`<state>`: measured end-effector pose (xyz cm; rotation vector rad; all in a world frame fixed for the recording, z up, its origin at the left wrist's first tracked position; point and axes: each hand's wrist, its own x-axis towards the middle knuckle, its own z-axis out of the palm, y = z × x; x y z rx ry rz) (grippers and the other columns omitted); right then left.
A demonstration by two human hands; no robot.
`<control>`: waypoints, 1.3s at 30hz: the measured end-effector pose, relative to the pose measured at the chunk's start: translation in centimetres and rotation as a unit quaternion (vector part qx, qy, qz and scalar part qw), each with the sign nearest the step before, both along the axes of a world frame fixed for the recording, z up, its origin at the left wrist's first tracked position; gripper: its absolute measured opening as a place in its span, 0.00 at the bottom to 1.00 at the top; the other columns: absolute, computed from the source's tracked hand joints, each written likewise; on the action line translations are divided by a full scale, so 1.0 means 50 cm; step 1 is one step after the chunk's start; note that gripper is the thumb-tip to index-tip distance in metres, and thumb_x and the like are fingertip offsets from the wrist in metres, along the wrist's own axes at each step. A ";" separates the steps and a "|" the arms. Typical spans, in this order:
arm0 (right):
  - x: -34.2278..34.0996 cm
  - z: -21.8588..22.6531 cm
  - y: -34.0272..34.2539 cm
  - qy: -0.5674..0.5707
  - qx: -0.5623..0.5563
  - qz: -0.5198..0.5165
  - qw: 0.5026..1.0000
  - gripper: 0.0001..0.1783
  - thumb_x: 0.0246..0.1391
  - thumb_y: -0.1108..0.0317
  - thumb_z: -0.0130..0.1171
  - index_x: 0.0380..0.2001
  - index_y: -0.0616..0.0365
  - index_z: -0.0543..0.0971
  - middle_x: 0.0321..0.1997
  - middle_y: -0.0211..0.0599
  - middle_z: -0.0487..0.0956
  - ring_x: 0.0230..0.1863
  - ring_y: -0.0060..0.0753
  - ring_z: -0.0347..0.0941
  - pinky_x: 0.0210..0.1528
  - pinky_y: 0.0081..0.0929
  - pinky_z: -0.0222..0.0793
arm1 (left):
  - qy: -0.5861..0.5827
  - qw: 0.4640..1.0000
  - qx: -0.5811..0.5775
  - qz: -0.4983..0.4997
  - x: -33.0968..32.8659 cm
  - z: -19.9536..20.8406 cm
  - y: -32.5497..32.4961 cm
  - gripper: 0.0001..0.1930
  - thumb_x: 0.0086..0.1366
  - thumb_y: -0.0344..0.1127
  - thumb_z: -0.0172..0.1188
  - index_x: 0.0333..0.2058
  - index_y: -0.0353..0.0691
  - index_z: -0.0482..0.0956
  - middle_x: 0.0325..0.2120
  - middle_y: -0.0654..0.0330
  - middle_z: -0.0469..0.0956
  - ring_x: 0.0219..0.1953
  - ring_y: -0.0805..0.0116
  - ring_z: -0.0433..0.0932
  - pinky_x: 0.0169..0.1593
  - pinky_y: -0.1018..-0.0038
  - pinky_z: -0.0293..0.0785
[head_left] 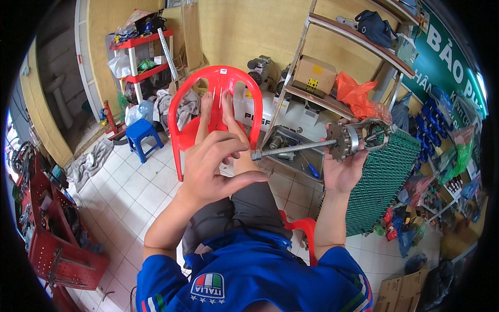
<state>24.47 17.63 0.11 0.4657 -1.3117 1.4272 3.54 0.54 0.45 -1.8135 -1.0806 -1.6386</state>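
Observation:
My right hand (347,169) is closed round a metal puller-like tool (344,142) with a notched, gear-shaped plate and a looped frame at its far right end. Its long threaded rod (296,148) sticks out leftward, level, and ends in a nut (255,155). Just left of that nut is my left hand (210,169), its thumb and fingers spread in a wide C with nothing between them. The fingertips look close to the nut, but I cannot tell whether they touch it. My legs rest on a red plastic chair (179,114) in front of me.
A grey tray (280,134) with metal parts and a blue-handled screwdriver (313,170) lies beyond the rod. At right stands a green woven surface (384,182). A blue stool (141,136), a red perforated tool cart (67,249) and a shelf rack (358,39) stand around.

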 end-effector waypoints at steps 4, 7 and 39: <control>0.001 -0.001 -0.004 0.006 -0.012 -0.004 1.000 0.36 0.57 0.48 0.52 0.61 0.58 0.57 0.60 0.46 0.63 0.60 0.55 0.62 0.55 0.48 0.70 | 0.032 0.998 0.035 0.041 0.010 -0.009 0.009 0.18 0.44 0.33 0.73 0.35 0.41 0.77 0.27 0.61 0.76 0.20 0.67 0.74 0.25 0.73 0.70; 0.002 -0.004 0.000 0.007 0.000 0.011 1.000 0.35 0.58 0.49 0.51 0.61 0.59 0.57 0.60 0.47 0.63 0.61 0.56 0.62 0.55 0.49 0.70 | 0.084 0.995 0.022 0.054 -0.013 -0.025 0.021 0.20 0.42 0.34 0.74 0.35 0.40 0.77 0.27 0.61 0.76 0.19 0.68 0.73 0.25 0.73 0.69; -0.001 0.002 -0.006 0.008 -0.021 -0.006 1.000 0.36 0.56 0.49 0.54 0.60 0.61 0.58 0.58 0.48 0.64 0.59 0.54 0.64 0.54 0.47 0.70 | -0.020 0.999 0.018 0.034 0.021 -0.003 -0.001 0.12 0.47 0.30 0.68 0.32 0.37 0.79 0.28 0.59 0.76 0.22 0.69 0.75 0.24 0.75 0.70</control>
